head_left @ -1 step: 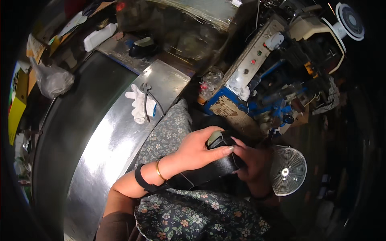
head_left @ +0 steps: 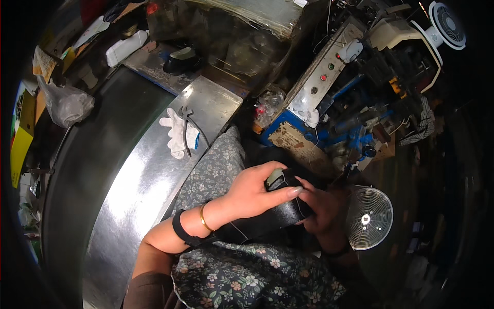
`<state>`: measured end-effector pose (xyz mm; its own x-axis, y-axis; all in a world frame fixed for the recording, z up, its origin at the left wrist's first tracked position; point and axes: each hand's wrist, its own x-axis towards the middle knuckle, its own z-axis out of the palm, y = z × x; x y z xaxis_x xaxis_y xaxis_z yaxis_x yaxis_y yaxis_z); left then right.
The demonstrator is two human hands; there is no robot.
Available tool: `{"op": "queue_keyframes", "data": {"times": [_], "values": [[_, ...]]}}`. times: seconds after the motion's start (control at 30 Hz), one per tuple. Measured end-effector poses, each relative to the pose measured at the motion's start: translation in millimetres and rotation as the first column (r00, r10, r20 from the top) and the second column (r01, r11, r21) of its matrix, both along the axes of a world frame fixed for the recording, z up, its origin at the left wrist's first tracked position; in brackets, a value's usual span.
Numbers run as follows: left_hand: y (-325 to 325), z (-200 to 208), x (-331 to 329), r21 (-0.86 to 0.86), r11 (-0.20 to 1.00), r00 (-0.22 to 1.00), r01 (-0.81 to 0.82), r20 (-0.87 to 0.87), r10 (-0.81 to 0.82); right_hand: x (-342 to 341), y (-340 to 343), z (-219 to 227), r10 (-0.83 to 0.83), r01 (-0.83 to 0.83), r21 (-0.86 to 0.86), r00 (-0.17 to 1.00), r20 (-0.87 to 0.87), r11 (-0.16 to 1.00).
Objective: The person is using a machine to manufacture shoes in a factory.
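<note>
Over my lap I hold a black shoe upper on a pale green last. My left hand wraps around its near left side, with the thumb pressed across the top. From the other side my right hand grips it, the fingertips close to the left thumb. The palms and the underside of the shoe hide part of the grip. A dark smooth cover and a flowered cloth lie over my lap and arms. Both hands are apart from the metal worktop to the left.
A white glove and metal pincers lie on the shiny worktop, beside a dark conveyor belt. Another black shoe stands farther back. A machine with a button panel is at right, and a round fan stands near my right arm.
The shoe has turned very slightly in my hands, and the right fingers have shifted a little. Both hands keep their grip.
</note>
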<state>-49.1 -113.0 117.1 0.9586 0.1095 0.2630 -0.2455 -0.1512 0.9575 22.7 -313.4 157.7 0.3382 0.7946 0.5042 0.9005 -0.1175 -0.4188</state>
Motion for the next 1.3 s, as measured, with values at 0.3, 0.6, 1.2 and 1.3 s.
{"op": "queue_keyframes", "data": {"times": [0.3,0.6,1.2,1.3], "values": [[-7,10,-9,-0.141,0.986,0.986,-0.091,-0.151,0.069,4,4,8,0.135,-0.131,0.041,0.986,-0.100,0.991],[9,0,-1,0.037,0.980,0.981,-0.193,0.028,0.192,30,24,-10,0.102,-0.139,-0.077,0.924,-0.369,0.987],[92,-111,10,-0.421,0.856,0.907,-0.299,-0.403,0.119,-5,109,-164,-0.203,0.127,-0.262,-0.355,-0.913,0.957],[88,-117,13,-0.377,0.870,0.915,-0.318,-0.363,0.177,-21,115,-159,-0.295,0.129,-0.289,0.031,-0.955,0.949]]}}
